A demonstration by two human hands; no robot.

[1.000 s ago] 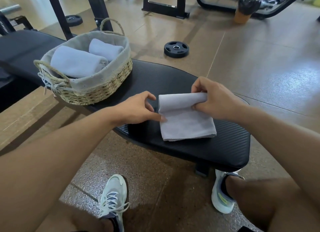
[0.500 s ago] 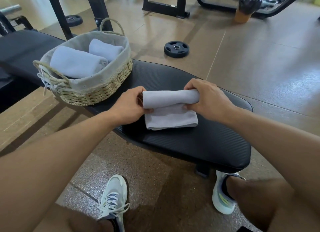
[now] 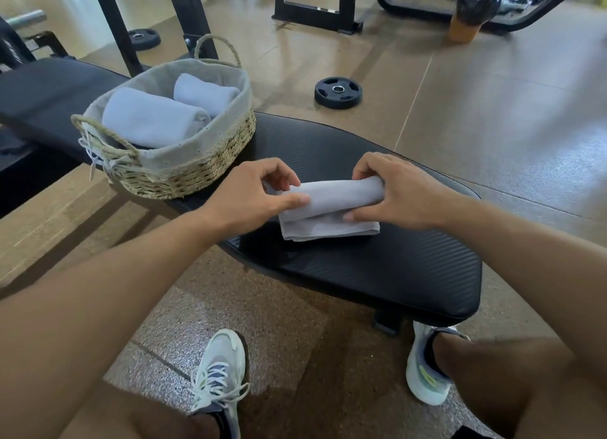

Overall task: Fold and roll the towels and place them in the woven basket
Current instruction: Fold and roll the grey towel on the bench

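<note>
A pale grey towel [image 3: 331, 202] lies on the black padded bench [image 3: 377, 268], most of it wound into a roll with a short flat tail toward me. My left hand [image 3: 253, 195] grips the roll's left end, fingers curled over it. My right hand [image 3: 397, 192] grips the right end, thumb under the roll. To the left on the bench stands the woven basket [image 3: 184, 172] with a grey lining. Two rolled towels lie in it, a large one [image 3: 151, 116] in front and a smaller one [image 3: 203, 92] behind.
A black weight plate [image 3: 338, 92] lies on the floor beyond the bench, another [image 3: 144, 38] at the far left. Black machine frames [image 3: 315, 8] stand at the back. My two feet in pale sneakers [image 3: 220, 369] are under the bench's near edge.
The towel went from a mostly flat sheet to a thicker roll with a short tail. My left hand moved from pressing the sheet's edge to gripping the roll's left end.
</note>
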